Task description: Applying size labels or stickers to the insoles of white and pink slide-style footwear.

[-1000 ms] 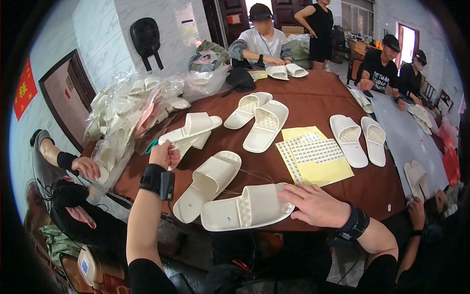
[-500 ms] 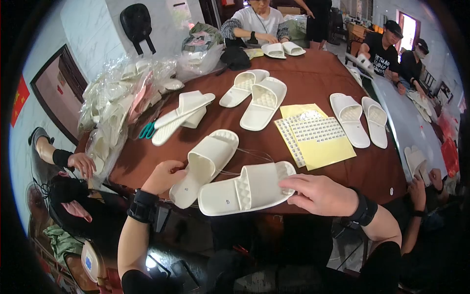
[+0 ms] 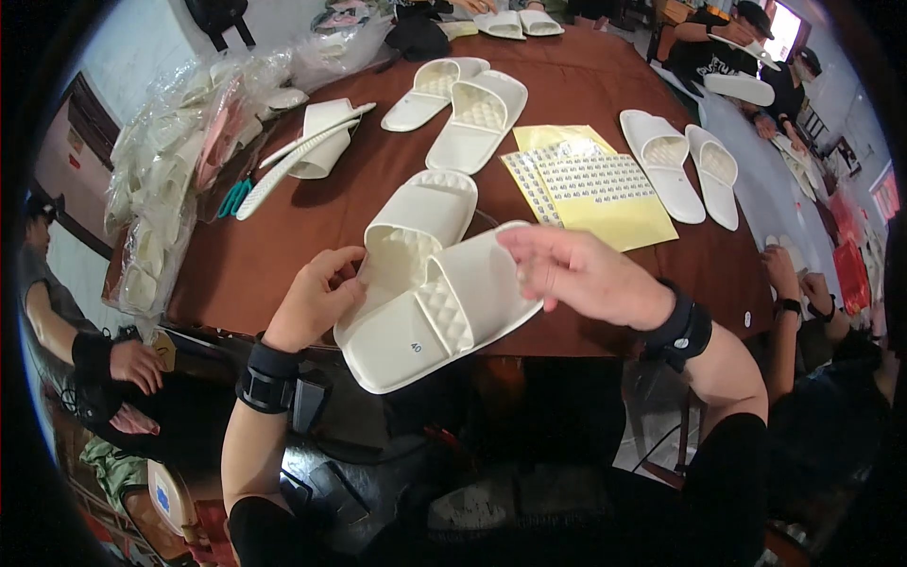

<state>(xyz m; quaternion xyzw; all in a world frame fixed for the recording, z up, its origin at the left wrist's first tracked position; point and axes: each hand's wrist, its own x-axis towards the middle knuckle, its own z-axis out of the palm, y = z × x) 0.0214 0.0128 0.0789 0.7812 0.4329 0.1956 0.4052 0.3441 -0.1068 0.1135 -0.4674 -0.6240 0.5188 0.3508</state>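
My left hand [image 3: 316,298] pinches the edge of a cream slide slipper [image 3: 423,210] beside its strap. A second slide slipper [image 3: 380,346], with a small printed mark on its heel, overlaps the first and hides its heel. My right hand [image 3: 588,276] grips this front slipper near its toe end; part of that grip is hidden. The pair lies at the table's near edge, the front heel jutting past it. Beyond my right hand lie yellow sticker sheets [image 3: 619,222] with rows of small printed labels.
Another slipper pair [image 3: 477,123] lies farther back, one more [image 3: 666,170] at right, and stacked slippers [image 3: 326,142] at left by teal-handled scissors [image 3: 235,198]. Clear bags of slippers [image 3: 156,170] line the brown table's [image 3: 255,274] left edge. People sit on both sides.
The front slipper has turned and shifted left over the other slipper's heel, in my right hand. The view has tipped downward. At the right, a co-worker has raised slippers.
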